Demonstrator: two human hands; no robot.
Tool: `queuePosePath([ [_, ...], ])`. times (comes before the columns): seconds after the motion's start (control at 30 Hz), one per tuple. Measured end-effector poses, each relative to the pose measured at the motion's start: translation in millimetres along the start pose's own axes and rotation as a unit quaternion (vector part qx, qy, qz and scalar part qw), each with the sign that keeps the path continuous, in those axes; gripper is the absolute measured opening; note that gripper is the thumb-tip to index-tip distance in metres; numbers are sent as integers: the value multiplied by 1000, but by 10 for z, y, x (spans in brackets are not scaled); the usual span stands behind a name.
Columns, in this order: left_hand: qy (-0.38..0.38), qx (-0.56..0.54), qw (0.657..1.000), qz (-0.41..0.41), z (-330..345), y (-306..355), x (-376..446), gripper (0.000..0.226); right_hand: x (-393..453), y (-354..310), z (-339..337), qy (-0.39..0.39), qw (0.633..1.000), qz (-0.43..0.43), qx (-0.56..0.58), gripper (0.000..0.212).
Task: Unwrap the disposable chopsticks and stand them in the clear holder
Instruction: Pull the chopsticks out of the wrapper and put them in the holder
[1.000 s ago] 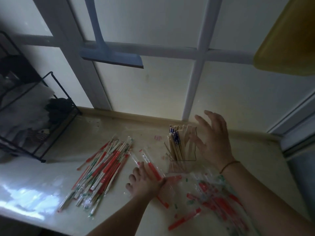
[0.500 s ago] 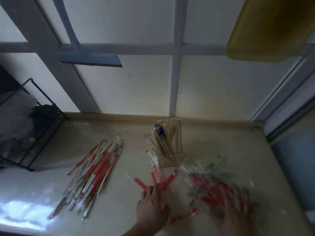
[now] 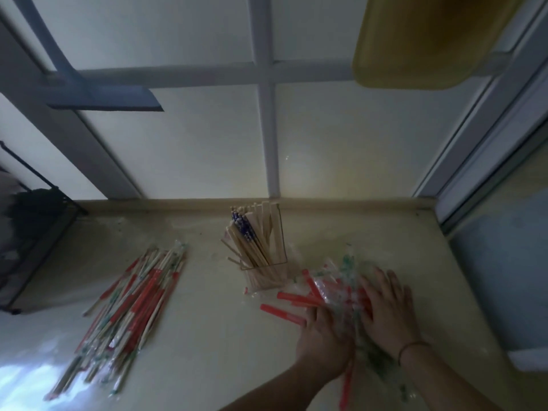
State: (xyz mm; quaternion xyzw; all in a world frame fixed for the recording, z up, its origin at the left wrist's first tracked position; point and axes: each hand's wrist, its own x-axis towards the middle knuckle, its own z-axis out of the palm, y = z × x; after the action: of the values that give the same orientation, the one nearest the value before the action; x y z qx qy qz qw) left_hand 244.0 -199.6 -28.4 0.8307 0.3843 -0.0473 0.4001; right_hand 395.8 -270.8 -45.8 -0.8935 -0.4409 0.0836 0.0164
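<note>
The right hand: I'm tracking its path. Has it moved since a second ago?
Yes. The right hand has come down from beside the clear holder onto the empty wrappers lying nearer the person.

Pale bare-wood chopsticks sit in a clear plastic holder. The empty red-printed wrappers look like thin crinkly plastic film, and the cream countertop is smooth, pretty glossy.
</note>
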Motion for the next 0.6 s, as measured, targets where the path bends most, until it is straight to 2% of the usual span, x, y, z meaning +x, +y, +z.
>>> queuePosePath([
  [0.07, 11, -80, 996, -35, -19, 98, 105, 54, 85, 72, -81, 1, 1000, 3, 29, 67],
  [0.13, 10, -115, 992, -56, -59, 127, 144, 56, 106, 166, -160, -3, 999, -6, 48, 71],
  [0.3, 20, -92, 996, -2, -245, 69, -60, 49, -87, 317, -261, 111, 982, -61, 140, 63],
  [0.43, -17, -52, 998, -3, -358, -120, -213, 40, -186, 16, -347, 170, 960, -109, 195, 49],
  [0.5, -38, -36, 999, 1, -491, -259, -301, 33, -170, -229, -401, 211, 945, -127, 217, 51],
  [0.53, -32, -31, 999, 2, -577, -362, -347, 31, -176, -396, -428, 235, 935, -146, 223, 51],
  [0.6, 6, -5, 1000, -15, -796, -646, -438, 30, -221, -804, -486, 282, 908, -210, 229, 39],
])
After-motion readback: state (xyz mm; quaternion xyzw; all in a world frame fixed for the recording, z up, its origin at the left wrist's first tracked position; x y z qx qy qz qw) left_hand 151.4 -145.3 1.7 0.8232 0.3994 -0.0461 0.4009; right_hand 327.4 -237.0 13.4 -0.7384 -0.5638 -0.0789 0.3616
